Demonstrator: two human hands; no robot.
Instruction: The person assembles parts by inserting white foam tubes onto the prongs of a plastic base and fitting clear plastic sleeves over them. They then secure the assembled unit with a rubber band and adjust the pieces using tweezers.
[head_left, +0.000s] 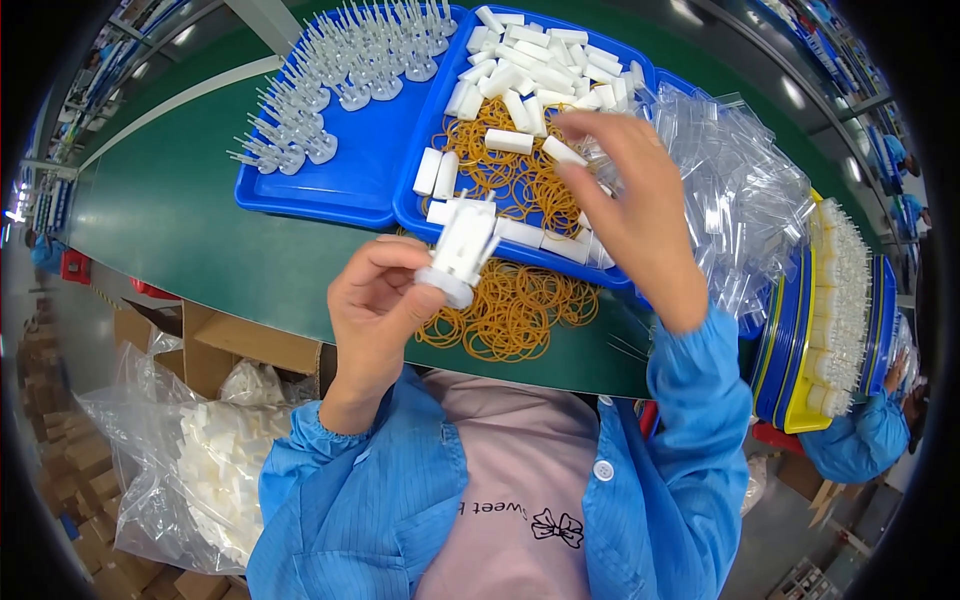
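My left hand (375, 300) pinches a white plastic holder (455, 284) by its round base. Thin prongs rise from that base around a white block (467, 238); the piece is slightly blurred. Over the middle blue tray (408, 190) reaches my right hand (635, 195), its thumb and forefinger spread apart. A loose white block (563, 151) lies at the thumb's tip, between the two fingers; whether they touch it I cannot tell. More white blocks (540, 75) fill the tray's far part, with yellow-brown rubber bands (535, 190) beneath and nearer.
At left, another blue tray (350, 160) carries several pronged holders (370, 60). Clear plastic sleeves (735, 180) are heaped at right, beside a yellow tray (808, 390) of pale parts. Rubber bands (510, 315) also lie on the green table (180, 230). Cardboard boxes (245, 340) stand below left.
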